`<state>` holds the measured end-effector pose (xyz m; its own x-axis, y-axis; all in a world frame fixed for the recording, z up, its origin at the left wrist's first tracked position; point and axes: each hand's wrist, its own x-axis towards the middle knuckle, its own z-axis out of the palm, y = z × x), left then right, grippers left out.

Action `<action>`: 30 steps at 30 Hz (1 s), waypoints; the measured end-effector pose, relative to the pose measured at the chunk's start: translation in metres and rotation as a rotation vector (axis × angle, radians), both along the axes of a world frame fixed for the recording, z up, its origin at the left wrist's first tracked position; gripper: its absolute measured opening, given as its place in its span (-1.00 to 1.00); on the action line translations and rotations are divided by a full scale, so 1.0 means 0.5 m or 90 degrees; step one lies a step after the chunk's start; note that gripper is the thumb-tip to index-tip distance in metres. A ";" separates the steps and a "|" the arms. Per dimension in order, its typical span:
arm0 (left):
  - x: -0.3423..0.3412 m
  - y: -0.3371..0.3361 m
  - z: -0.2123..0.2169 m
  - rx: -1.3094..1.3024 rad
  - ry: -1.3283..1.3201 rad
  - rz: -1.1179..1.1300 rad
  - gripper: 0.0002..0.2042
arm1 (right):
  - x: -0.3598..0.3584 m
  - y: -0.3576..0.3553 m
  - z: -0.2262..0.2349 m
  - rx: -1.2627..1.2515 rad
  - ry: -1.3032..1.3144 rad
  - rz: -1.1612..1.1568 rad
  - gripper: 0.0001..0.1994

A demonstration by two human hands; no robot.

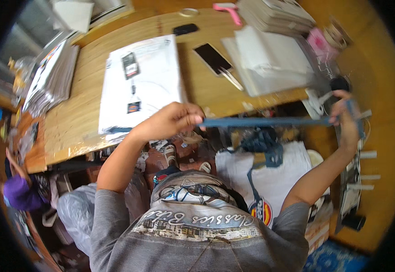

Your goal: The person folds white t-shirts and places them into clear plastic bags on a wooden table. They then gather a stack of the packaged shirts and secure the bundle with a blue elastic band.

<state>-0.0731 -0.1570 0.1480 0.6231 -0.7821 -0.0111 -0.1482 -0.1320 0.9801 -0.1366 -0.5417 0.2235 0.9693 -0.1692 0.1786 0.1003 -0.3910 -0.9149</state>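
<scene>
A blue-grey strip of fabric or ribbon (pixel 265 122) is stretched nearly level between my hands, above the table's near edge. My left hand (pixel 179 120) pinches its left end close to a folded white garment (pixel 154 72) with a dark hang tag (pixel 130 65). Over at the right, my right hand (pixel 346 115) grips the other end, and a loop of the strip hangs past the fingers, somewhat blurred. Below the strip, a tangled bundle of similar dark blue strip (pixel 263 140) lies on white fabric (pixel 234 172), with one length trailing down it.
The wooden table (pixel 70 127) carries a phone (pixel 212 59), white tweezers (pixel 230 79), clear plastic bags (pixel 274 59), a dark flat object (pixel 185 29) and a pink-handled tool (pixel 229 11). Stacked folded garments (pixel 54 77) stand at the left. Another person in a purple top (pixel 23 192) is at far left.
</scene>
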 end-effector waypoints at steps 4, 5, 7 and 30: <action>-0.027 0.054 0.030 0.172 -0.227 0.062 -0.88 | 0.113 0.356 -0.082 -0.229 -0.081 0.242 -0.45; -0.027 0.065 0.040 0.182 -0.258 0.067 -0.88 | 0.135 0.426 -0.105 -0.164 -0.106 0.463 -0.40; -0.007 0.112 0.067 0.172 -0.263 0.085 -0.88 | 0.136 0.528 -0.156 0.363 0.254 0.733 -0.33; 0.553 0.576 -0.296 0.523 -0.083 0.731 -0.69 | 0.827 0.616 -0.514 -0.068 0.299 0.142 -0.82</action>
<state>0.2032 0.1313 0.0002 0.9304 0.3522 -0.1017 0.3470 -0.7568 0.5539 0.2771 -0.2340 -0.0334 0.9596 0.0452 -0.2777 -0.2188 -0.5010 -0.8373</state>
